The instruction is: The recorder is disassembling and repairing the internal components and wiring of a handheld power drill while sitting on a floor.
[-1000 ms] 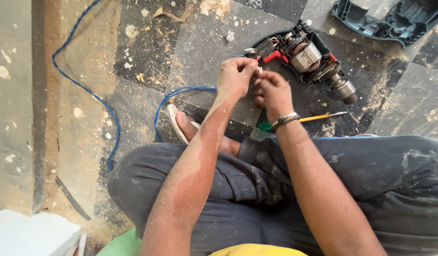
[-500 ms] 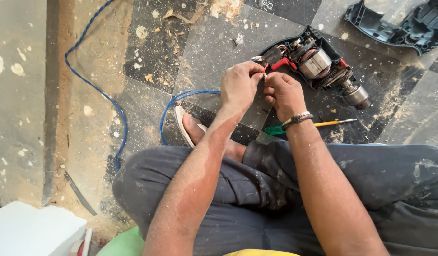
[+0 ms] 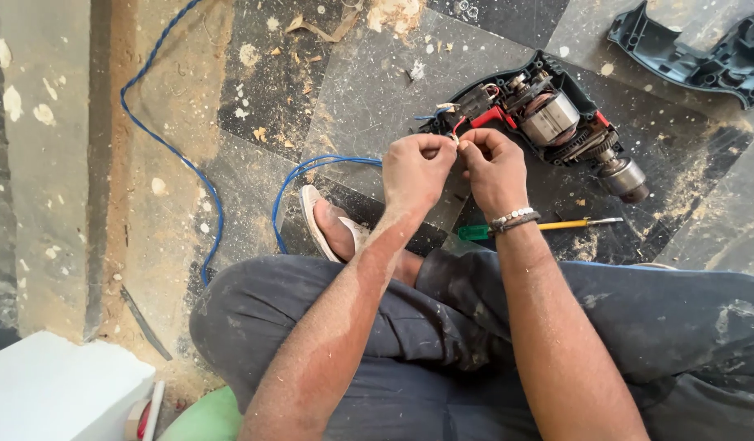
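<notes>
I hold both hands close together over the floor, just near of the opened power drill (image 3: pixel 548 122). The left hand (image 3: pixel 416 170) has its grip pressed together, thumb and forefinger pinching the thin wire ends (image 3: pixel 456 135) that lead out of the drill's rear. The right hand (image 3: pixel 495 167) mirrors it, fingertips pinching the same wire ends from the right side, so the two pinches meet almost touching. I judge this pairing keeps the fine strands steady and taut between both hands.

The drill lies on its side on the dusty tiled floor (image 3: pixel 352 90), its casing half open upward, so motor, red leads and gearing are exposed; the chuck points to the right. The removed casing half (image 3: pixel 696 53) lies well apart at the far right, out of the working area.

A screwdriver (image 3: pixel 540 226) with a green handle and yellow shaft lies on the floor just near of the right wrist, within easy reach. A blue cable (image 3: pixel 169 147) runs from the far left across the floor and loops back toward the drill, passing beside my sandalled foot (image 3: pixel 332 233). I sit cross-legged, so the forearms rest over the knees and stay braced.
</notes>
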